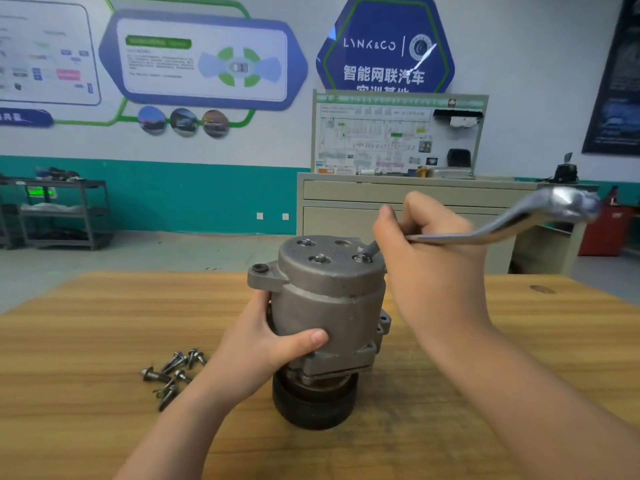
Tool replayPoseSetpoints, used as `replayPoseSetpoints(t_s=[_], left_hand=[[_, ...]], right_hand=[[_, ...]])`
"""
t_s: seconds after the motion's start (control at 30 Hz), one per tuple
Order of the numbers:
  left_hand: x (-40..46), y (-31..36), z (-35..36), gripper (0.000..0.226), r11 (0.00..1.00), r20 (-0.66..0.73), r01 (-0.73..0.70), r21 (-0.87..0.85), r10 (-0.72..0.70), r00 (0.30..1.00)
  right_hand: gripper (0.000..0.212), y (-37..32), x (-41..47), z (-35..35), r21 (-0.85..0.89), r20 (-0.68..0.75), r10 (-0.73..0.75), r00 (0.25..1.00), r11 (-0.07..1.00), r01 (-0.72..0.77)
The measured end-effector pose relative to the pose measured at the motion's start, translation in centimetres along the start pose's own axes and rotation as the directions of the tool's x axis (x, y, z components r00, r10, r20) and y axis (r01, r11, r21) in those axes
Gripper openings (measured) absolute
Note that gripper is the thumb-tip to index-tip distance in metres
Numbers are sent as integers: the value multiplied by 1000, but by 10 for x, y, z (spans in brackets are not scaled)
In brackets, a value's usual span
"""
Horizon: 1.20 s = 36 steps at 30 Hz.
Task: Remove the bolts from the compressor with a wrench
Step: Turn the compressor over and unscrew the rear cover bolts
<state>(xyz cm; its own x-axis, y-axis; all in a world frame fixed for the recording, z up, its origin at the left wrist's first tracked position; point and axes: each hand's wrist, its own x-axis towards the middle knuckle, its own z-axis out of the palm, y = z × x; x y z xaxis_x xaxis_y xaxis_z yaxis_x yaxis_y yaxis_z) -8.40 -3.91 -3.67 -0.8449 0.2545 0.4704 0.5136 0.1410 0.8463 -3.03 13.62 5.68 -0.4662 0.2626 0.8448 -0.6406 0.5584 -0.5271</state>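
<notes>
The wooden table [104, 341] fills the near part of the view, and both forearms reach over it from the bottom edge. A grey metal compressor [325, 306] stands upright near the middle of the table, resting on its black pulley [313, 403], with its flat end cap facing up.

The left hand [273, 337] grips the side of the compressor, the thumb curled across the front of the body and the fingers wrapped around the left side, under a mounting ear. Just left of that wrist, a small heap of loose bolts [171, 372] lies on the table, some touching one another.

The right hand [433, 258] is at the upper right of the compressor, its fingers curled around the handle of a silver wrench [502, 226]. The handle runs up and to the right, and its far end is blurred. The wrench's working end angles down from the hand to a bolt [363, 258] at the right edge of the end cap. Two other bolts [318, 258] sit in the cap, one near the middle and one at the back left, and there is an open hole at the back.

Beyond the table are a grey floor, a beige cabinet [398, 199] carrying a diagram board [398, 133], a dark metal shelf cart [62, 213] on the left, and a white and teal wall with blue and green posters [204, 60].
</notes>
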Motion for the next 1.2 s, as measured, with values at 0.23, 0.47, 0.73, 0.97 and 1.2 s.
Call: replayPoseSetpoints(t_s=[0.23, 0.47, 0.73, 0.97, 1.2], left_hand=[[1, 3, 1, 72, 998, -20, -36, 49, 37, 999], [1, -4, -2, 86, 999, -30, 51, 6, -51, 998], [-2, 0, 3, 82, 998, -75, 60, 18, -59, 995], [-4, 3, 0, 86, 997, -52, 74, 30, -72, 996], [-2, -3, -2, 94, 997, -41, 75, -6, -75, 996]], right_hand=[[24, -21, -21, 11, -372, 230, -184, 956, 891, 261], [33, -32, -6, 17, -408, 133, -82, 988, 904, 130], [29, -22, -8, 26, -130, -156, 175, 972, 972, -196], [38, 20, -2, -19, 551, 264, 441, 858, 661, -510], [21, 57, 56, -21, 370, 789, 464, 403, 166, -914]])
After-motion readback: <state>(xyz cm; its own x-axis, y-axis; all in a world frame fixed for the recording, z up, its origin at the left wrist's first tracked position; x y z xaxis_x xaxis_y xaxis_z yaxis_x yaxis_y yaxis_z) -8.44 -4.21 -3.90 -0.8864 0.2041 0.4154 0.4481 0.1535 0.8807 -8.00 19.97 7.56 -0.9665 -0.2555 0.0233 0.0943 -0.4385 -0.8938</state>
